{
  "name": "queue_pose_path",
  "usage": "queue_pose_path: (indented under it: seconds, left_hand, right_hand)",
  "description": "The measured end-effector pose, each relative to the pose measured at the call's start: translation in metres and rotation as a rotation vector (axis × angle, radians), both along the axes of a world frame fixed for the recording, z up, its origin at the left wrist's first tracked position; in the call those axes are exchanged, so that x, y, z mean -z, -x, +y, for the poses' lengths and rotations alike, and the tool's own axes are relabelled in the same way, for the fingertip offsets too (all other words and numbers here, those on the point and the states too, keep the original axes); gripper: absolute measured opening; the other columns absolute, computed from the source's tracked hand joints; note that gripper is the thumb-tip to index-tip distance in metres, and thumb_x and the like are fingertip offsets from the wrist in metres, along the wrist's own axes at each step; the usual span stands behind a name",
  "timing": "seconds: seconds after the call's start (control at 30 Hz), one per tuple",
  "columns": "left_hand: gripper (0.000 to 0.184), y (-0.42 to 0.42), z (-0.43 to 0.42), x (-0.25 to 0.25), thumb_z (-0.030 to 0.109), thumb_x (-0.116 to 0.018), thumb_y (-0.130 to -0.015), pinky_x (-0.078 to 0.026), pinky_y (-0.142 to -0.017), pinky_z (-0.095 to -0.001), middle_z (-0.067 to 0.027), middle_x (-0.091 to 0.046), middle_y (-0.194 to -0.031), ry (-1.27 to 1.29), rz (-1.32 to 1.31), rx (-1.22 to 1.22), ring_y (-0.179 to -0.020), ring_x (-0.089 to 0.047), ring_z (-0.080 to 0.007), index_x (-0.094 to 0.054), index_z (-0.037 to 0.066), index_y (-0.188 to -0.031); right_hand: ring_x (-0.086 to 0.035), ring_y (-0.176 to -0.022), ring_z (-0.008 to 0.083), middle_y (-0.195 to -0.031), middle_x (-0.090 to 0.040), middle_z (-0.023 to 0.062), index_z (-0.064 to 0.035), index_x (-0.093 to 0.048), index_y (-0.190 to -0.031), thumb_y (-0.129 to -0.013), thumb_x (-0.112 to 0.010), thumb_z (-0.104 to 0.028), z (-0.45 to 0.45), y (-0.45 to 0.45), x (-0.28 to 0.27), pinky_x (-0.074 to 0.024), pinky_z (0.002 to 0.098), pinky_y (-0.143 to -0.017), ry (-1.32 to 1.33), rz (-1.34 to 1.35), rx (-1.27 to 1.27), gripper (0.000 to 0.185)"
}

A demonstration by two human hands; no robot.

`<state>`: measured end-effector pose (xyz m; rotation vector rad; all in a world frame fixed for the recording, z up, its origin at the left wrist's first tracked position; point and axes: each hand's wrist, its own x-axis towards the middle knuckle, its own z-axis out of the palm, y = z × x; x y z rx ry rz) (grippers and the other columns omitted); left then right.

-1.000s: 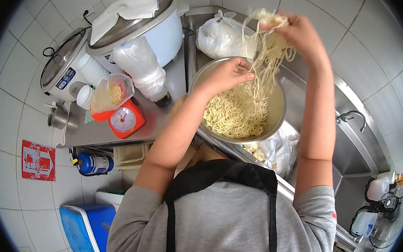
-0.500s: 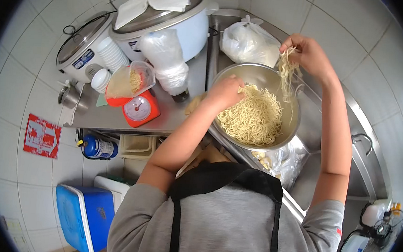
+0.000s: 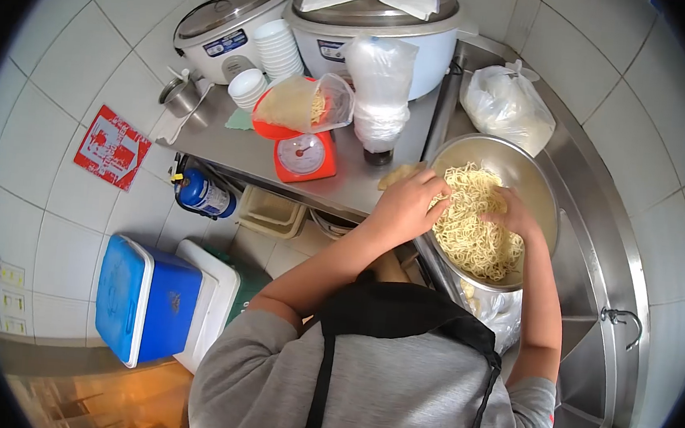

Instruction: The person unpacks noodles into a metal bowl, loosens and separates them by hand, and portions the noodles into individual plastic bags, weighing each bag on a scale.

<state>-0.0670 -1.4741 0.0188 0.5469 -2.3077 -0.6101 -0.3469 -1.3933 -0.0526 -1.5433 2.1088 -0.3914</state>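
Note:
A wide steel bowl [image 3: 550, 186] holds a mound of pale yellow noodles [image 3: 473, 240]. My left hand [image 3: 414, 207] reaches over the bowl's left rim, its fingers curled around noodles at the edge of the mound. On the opposite side, my right hand [image 3: 517, 217] is down inside the bowl, fingers bent into the noodles and their tips partly hidden among the strands.
Behind the bowl sits a knotted white plastic bag [image 3: 508, 106]. To the left, a red scale [image 3: 307, 156] carries a container [image 3: 302, 108] with some noodles. Rice cookers [image 3: 373, 35], stacked cups [image 3: 277, 48] and a wrapped bottle [image 3: 380, 88] stand nearby. A tap [image 3: 624, 321] is at right.
My right hand has come down from above the bowl's far rim, with its hanging noodles, into the mound. My left hand stays at the left side. The view has swung left.

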Motion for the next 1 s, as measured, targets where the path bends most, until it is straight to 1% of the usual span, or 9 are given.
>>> queue_pose_path:
  seconds: [0.1,0.2,0.23,0.3,0.43,0.63,0.67,0.77,1.0]
  left_hand:
    - [0.016,-0.016,-0.007,-0.006,0.01,-0.064,-0.075,-0.042,-0.08,-0.0385,-0.0118,-0.054,-0.092,0.122,0.169,-0.149,-0.091,-0.051,-0.0306,-0.061,0.01,-0.09]
    - [0.019,-0.042,-0.044,-0.025,0.013,-0.063,-0.074,-0.038,-0.084,-0.0426,-0.0136,-0.053,-0.098,0.428,0.155,-0.535,-0.096,-0.049,-0.0339,-0.062,0.009,-0.093]
    - [0.019,-0.051,-0.061,-0.03,0.015,-0.063,-0.074,-0.037,-0.085,-0.0435,-0.014,-0.052,-0.102,0.492,0.101,-0.655,-0.097,-0.048,-0.0347,-0.064,0.01,-0.092]
    - [0.016,-0.063,-0.091,-0.04,0.018,-0.061,-0.075,-0.038,-0.086,-0.0445,-0.0125,-0.051,-0.109,0.737,0.071,-0.808,-0.1,-0.047,-0.0352,-0.066,0.013,-0.089]
    - [0.02,-0.079,-0.116,-0.038,0.018,-0.06,-0.075,-0.04,-0.087,-0.0436,-0.0131,-0.05,-0.115,0.57,-0.144,-0.861,-0.103,-0.048,-0.034,-0.067,0.018,-0.094]
    - [0.038,-0.106,-0.155,-0.033,0.008,-0.058,-0.072,-0.048,-0.074,-0.0355,-0.0147,-0.056,-0.111,0.357,-0.261,-0.79,-0.088,-0.059,-0.0273,-0.06,0.01,-0.11]
    - [0.043,-0.111,-0.167,-0.033,0.006,-0.057,-0.072,-0.048,-0.073,-0.0347,-0.0149,-0.056,-0.112,0.371,-0.248,-0.793,-0.086,-0.06,-0.0258,-0.058,0.009,-0.115]
    - [0.052,-0.13,-0.185,-0.065,0.002,-0.054,-0.073,-0.048,-0.069,-0.0302,-0.0123,-0.056,-0.118,-0.15,-0.111,-0.655,-0.082,-0.061,-0.0183,-0.05,0.006,-0.125]
    - [0.052,-0.123,-0.12,-0.158,0.003,-0.057,-0.075,-0.046,-0.066,-0.0198,-0.0063,-0.055,-0.121,-0.537,0.368,-0.226,-0.076,-0.056,-0.007,-0.048,0.0,-0.125]
  right_hand:
    - [-0.037,-0.124,0.0358,-0.138,-0.032,0.0198,-0.0115,-0.036,-0.135,-0.06,-0.081,-0.031,0.014,-0.014,0.004,-0.0353,0.039,-0.101,-0.04,0.088,-0.066,0.089]
    - [-0.036,-0.126,0.0343,-0.132,-0.041,0.0201,-0.0126,-0.04,-0.132,-0.06,-0.081,-0.02,0.023,-0.016,-0.004,-0.0348,0.041,-0.102,-0.076,0.042,-0.076,0.083]
    - [-0.055,-0.104,0.0303,-0.12,-0.051,0.0185,-0.0064,-0.057,-0.115,-0.061,-0.076,-0.007,0.023,-0.016,-0.005,-0.046,0.0344,-0.086,-0.002,0.098,-0.013,0.057]
    - [-0.059,-0.093,0.0282,-0.109,-0.057,0.0169,-0.0041,-0.063,-0.099,-0.062,-0.074,-0.006,0.018,0.004,-0.001,-0.0481,0.0345,-0.077,0.029,-0.019,0.067,0.039]
    - [-0.063,-0.08,0.0261,-0.086,-0.064,0.0144,-0.0019,-0.066,-0.078,-0.063,-0.073,-0.007,0.016,0.01,-0.045,-0.049,0.0343,-0.067,0.011,-0.208,0.303,0.017]
    - [-0.063,-0.075,0.0256,-0.08,-0.065,0.0146,-0.0027,-0.065,-0.083,-0.066,-0.069,-0.01,0.023,0.003,0.015,-0.0486,0.0361,-0.068,0.33,0.226,-0.068,0.019]
    - [-0.063,-0.075,0.0262,-0.08,-0.065,0.0141,-0.003,-0.065,-0.084,-0.066,-0.068,-0.009,0.022,0.005,0.018,-0.0488,0.0362,-0.069,0.226,0.196,-0.008,0.019]
    - [-0.062,-0.071,0.0236,-0.078,-0.065,0.0103,-0.0026,-0.064,-0.084,-0.069,-0.065,-0.006,0.018,0.003,-0.013,-0.0511,0.0334,-0.065,0.036,0.025,0.132,0.015]
    - [-0.057,-0.063,0.009,-0.071,-0.06,0.004,0.0005,-0.059,-0.078,-0.075,-0.061,-0.001,0.039,0.022,-0.113,-0.0485,0.0232,-0.051,0.295,-0.404,0.189,0.004]
